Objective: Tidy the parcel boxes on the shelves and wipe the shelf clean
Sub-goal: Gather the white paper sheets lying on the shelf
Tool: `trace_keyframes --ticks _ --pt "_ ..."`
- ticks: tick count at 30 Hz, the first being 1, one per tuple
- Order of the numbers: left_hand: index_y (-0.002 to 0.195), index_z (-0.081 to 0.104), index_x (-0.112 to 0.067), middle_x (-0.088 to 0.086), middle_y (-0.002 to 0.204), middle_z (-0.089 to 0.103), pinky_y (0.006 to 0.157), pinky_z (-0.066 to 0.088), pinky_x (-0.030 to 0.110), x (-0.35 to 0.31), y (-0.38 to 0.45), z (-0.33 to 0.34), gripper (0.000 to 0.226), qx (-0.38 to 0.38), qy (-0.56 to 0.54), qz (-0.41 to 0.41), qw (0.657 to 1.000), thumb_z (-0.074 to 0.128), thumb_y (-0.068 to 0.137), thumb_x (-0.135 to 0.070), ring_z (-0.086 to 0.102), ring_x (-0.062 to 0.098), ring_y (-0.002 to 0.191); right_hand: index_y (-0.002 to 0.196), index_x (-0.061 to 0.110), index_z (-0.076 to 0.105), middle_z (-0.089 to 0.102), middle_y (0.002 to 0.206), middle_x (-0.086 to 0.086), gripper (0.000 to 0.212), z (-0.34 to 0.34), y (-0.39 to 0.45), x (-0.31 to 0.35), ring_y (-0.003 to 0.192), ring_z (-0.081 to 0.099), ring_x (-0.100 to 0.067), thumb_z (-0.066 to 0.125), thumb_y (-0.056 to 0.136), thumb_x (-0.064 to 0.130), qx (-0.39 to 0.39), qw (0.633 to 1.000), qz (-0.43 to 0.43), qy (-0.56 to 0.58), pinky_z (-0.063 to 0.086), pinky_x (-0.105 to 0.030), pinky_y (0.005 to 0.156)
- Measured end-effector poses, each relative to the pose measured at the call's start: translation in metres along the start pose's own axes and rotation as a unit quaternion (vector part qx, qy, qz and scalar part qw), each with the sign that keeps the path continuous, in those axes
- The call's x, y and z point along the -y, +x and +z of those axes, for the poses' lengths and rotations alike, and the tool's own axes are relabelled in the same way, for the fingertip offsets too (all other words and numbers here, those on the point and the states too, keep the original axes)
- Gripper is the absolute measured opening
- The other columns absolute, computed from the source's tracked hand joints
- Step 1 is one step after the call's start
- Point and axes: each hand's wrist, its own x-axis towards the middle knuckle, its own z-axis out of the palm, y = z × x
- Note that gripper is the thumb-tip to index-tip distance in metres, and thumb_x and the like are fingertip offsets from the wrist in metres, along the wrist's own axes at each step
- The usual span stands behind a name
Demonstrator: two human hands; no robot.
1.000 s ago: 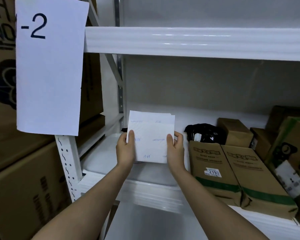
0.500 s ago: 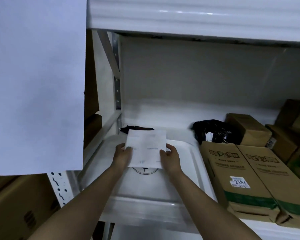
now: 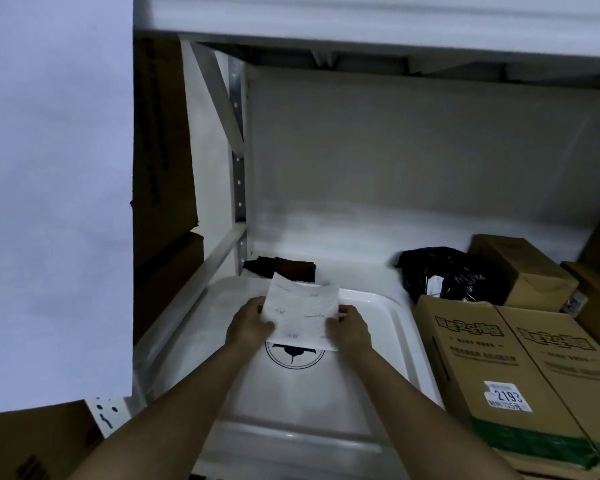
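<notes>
A white metal shelf (image 3: 326,233) holds a white tray (image 3: 406,327), cardboard boxes (image 3: 499,368) and a black bag (image 3: 444,271) at right, a dark cloth (image 3: 291,266) behind. Left hand (image 3: 248,327) and right hand (image 3: 349,329) pinch a folded wipe (image 3: 303,315) by its side edges above the tray.

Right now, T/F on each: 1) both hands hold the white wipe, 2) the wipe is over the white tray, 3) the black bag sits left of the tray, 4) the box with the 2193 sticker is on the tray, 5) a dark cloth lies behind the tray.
1) Both hands, left and right, hold the white wipe: true.
2) The wipe is over the white tray: true.
3) The black bag sits left of the tray: false, it lies to the right.
4) The box with the 2193 sticker is on the tray: false, it stands beside it on the shelf.
5) A dark cloth lies behind the tray: true.
</notes>
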Motion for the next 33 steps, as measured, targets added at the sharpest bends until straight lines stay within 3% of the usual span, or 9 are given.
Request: trace_keyframes --ticks 7,12,15,18,22,25,27,30,33 --pt "0.135 0.046 -0.025 -0.002 0.130 0.057 0.099 0.043 0.037 0.001 0.009 0.001 0.056 0.004 0.124 -0.058 0.991 0.064 0.082 -0.026 0.054 0.023 0.118 0.120 0.021 0.059 0.058 0.120 -0.003 0.040 0.000 0.010 -0.003 0.105 0.060 -0.025 0.047 0.082 0.020 -0.022 0.999 -0.010 -0.046 0.047 -0.035 0.090" --pt "0.135 0.051 -0.024 0.005 0.132 0.052 0.099 0.043 0.038 -0.004 0.012 0.000 0.056 0.001 0.244 -0.094 0.965 0.062 0.083 -0.044 0.050 0.026 0.120 0.106 0.016 0.066 0.065 0.108 -0.007 0.034 -0.005 0.012 -0.009 0.079 0.056 -0.017 0.051 0.076 0.020 -0.009 0.999 -0.045 -0.007 0.041 -0.023 0.064" --pt "0.125 0.057 -0.025 0.003 0.126 0.054 0.094 0.045 0.034 -0.004 0.010 -0.001 0.045 -0.019 0.189 -0.086 0.978 0.065 0.082 -0.033 0.057 0.023 0.110 0.108 0.016 0.063 0.067 0.100 0.001 0.029 -0.011 0.009 -0.007 0.088 0.060 -0.016 0.054 0.082 0.006 0.004 0.996 -0.060 0.064 0.044 -0.024 0.071" --pt "0.099 0.061 -0.023 -0.002 0.105 0.061 0.075 0.045 0.026 -0.011 0.002 -0.003 0.019 -0.056 0.100 -0.060 0.992 0.061 0.081 -0.016 0.061 0.017 0.087 0.090 0.023 0.060 0.064 0.090 0.003 0.031 -0.013 0.005 -0.004 0.088 0.061 -0.020 0.047 0.080 -0.004 -0.003 0.989 -0.053 0.140 0.049 -0.032 0.080" --pt "0.079 0.050 -0.019 0.002 0.083 0.065 0.058 0.039 0.027 -0.008 -0.006 -0.007 0.014 -0.056 -0.038 -0.053 0.996 0.058 0.085 -0.008 0.070 0.015 0.066 0.084 0.010 0.058 0.062 0.084 -0.006 0.028 -0.020 -0.005 0.000 0.074 0.057 -0.022 0.042 0.079 -0.012 0.011 0.957 -0.052 0.284 0.046 -0.026 0.061" --pt "0.077 0.044 -0.014 0.009 0.088 0.058 0.045 0.028 0.022 -0.011 -0.014 -0.013 0.018 -0.037 -0.160 -0.062 0.984 0.051 0.092 -0.009 0.070 0.017 0.063 0.086 0.003 0.059 0.060 0.079 -0.004 0.020 -0.035 -0.020 0.004 0.066 0.052 -0.014 0.042 0.083 -0.009 0.032 0.942 -0.056 0.329 0.042 -0.014 0.052" --pt "0.079 0.048 -0.011 0.008 0.090 0.061 0.038 0.029 0.017 -0.022 -0.024 -0.020 0.020 -0.017 -0.235 -0.105 0.966 0.041 0.097 -0.015 0.069 0.021 0.066 0.079 0.005 0.058 0.063 0.082 -0.002 0.021 -0.040 -0.022 0.002 0.072 0.050 -0.018 0.039 0.083 -0.002 0.035 0.932 -0.036 0.359 0.040 -0.019 0.059" --pt "0.087 0.056 -0.012 0.008 0.094 0.066 0.049 0.036 0.022 -0.025 -0.036 -0.028 0.022 0.018 -0.288 -0.168 0.943 0.043 0.096 -0.026 0.068 0.027 0.073 0.068 0.008 0.061 0.067 0.075 0.001 0.030 -0.043 -0.023 -0.001 0.069 0.057 -0.016 0.037 0.086 0.005 0.028 0.928 -0.008 0.371 0.040 -0.025 0.065" --pt "0.090 0.062 -0.010 0.008 0.086 0.067 0.048 0.047 0.021 -0.019 -0.044 -0.030 0.017 0.054 -0.290 -0.204 0.933 0.050 0.094 -0.021 0.068 0.022 0.066 0.070 0.013 0.059 0.063 0.071 0.001 0.029 -0.041 -0.023 -0.004 0.062 0.055 -0.012 0.039 0.090 0.004 0.021 0.948 -0.018 0.317 0.040 -0.020 0.054"
